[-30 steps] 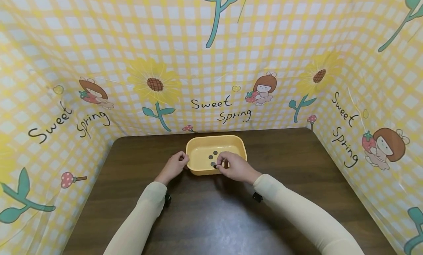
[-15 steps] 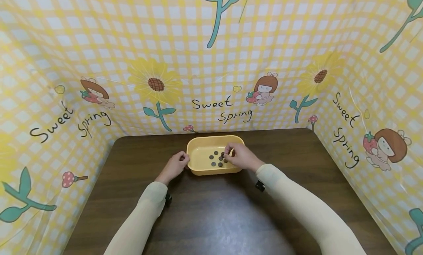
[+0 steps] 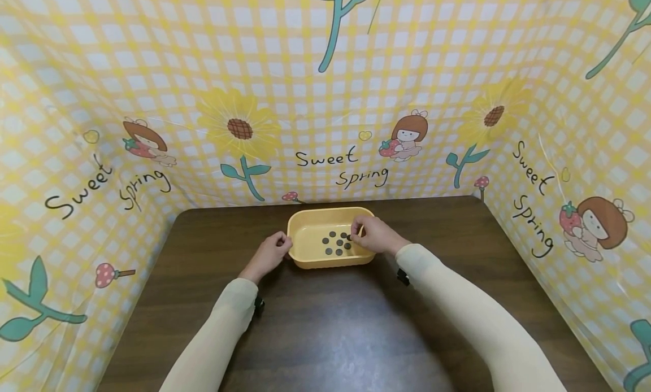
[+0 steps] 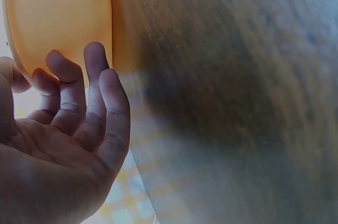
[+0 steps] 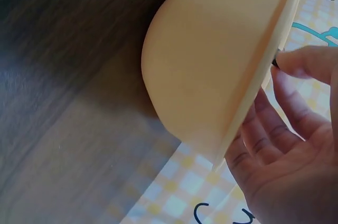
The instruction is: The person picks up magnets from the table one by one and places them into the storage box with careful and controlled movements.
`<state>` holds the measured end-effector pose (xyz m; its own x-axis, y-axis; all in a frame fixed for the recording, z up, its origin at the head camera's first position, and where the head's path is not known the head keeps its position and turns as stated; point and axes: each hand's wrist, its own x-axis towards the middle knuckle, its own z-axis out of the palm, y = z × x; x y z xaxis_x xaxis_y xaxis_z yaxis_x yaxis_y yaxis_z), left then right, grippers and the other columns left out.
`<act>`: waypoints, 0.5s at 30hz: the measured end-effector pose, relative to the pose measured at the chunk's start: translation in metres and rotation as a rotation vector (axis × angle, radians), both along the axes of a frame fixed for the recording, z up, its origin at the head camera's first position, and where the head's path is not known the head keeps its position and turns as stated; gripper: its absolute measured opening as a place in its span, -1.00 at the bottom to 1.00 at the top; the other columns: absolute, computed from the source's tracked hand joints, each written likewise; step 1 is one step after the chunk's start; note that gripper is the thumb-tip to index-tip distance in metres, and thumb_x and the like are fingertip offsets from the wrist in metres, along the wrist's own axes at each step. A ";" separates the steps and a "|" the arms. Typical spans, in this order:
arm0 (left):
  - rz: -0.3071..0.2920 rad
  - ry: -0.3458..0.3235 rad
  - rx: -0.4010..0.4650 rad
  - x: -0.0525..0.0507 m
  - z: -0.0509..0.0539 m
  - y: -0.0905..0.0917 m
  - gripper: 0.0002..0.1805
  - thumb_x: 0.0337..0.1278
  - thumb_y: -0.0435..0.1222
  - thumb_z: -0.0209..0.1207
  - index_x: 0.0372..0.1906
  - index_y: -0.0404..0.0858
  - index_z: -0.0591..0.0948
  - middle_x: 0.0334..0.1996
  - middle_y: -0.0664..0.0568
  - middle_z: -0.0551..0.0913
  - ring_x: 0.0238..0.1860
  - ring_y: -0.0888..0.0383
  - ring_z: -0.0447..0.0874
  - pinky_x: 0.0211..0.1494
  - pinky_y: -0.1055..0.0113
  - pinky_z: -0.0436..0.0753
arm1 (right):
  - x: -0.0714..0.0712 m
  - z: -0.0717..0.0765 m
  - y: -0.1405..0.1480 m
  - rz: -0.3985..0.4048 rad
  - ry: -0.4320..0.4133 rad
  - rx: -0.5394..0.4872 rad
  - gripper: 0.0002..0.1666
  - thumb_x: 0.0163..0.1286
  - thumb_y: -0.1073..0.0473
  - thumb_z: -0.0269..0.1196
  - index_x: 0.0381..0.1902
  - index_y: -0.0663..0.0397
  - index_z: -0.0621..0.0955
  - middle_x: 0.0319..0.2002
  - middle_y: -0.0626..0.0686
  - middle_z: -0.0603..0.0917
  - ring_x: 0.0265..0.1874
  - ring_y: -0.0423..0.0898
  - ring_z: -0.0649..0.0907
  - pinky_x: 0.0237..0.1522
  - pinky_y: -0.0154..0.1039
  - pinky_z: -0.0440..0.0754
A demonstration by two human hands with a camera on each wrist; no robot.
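Observation:
A yellow rectangular tray (image 3: pixel 305 265) with rounded corners stands on the brown table. Several small dark discs (image 3: pixel 328 251) lie on its floor, right of the middle. My left hand (image 3: pixel 270 255) pinches the tray's left rim between thumb and forefinger; in the left wrist view its other fingers (image 4: pixel 95 76) bend loosely beside the tray's outer wall. Over the tray's right end, my right hand (image 3: pixel 376 235) pinches a small dark disc (image 5: pixel 274 62) between thumb and forefinger. That disc is mostly covered by the fingertips, and the hand hides part of the right rim.
The brown wooden table (image 3: pixel 325 335) stretches from the tray toward me and to both sides. A yellow checked cloth (image 3: pixel 325 115) with printed flowers and lettering hangs behind the table and along both sides. Dark wrist cameras (image 3: pixel 403 277) sit under the sleeves.
My right hand has moved from the tray's front middle to the right and slightly back, uncovering several discs on the floor. My left hand has kept its place on the rim.

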<state>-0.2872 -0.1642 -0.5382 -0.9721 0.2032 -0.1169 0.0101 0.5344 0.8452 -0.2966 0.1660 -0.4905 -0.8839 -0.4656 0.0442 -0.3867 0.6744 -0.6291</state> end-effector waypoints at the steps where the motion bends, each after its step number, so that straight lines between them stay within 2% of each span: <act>1: 0.000 -0.001 -0.001 0.000 0.000 0.000 -0.71 0.68 -0.14 0.02 -0.19 -0.25 0.52 -0.23 -0.08 0.68 -0.15 -0.06 0.72 -0.11 0.25 0.57 | -0.001 0.000 0.000 0.012 0.002 0.014 -0.86 0.47 0.30 0.36 -0.29 0.07 0.60 -0.30 0.00 0.68 -0.40 -0.14 0.62 -0.29 -0.23 0.60; 8: 0.001 0.000 -0.003 0.001 0.001 0.000 -0.72 0.68 -0.15 0.03 -0.20 -0.26 0.52 -0.22 -0.08 0.68 -0.14 -0.08 0.72 -0.11 0.26 0.57 | -0.005 -0.004 -0.001 0.088 0.004 0.113 -0.87 0.48 0.32 0.34 -0.29 0.09 0.60 -0.29 -0.01 0.64 -0.35 -0.15 0.60 -0.24 -0.25 0.61; 15: 0.005 0.003 -0.002 0.002 0.002 0.001 -0.72 0.68 -0.16 0.03 -0.20 -0.26 0.52 -0.24 -0.08 0.67 -0.13 -0.09 0.73 -0.12 0.25 0.57 | -0.012 -0.008 -0.006 0.061 0.018 0.091 -0.83 0.48 0.31 0.34 -0.33 0.08 0.58 -0.32 0.00 0.63 -0.34 -0.14 0.61 -0.21 -0.22 0.62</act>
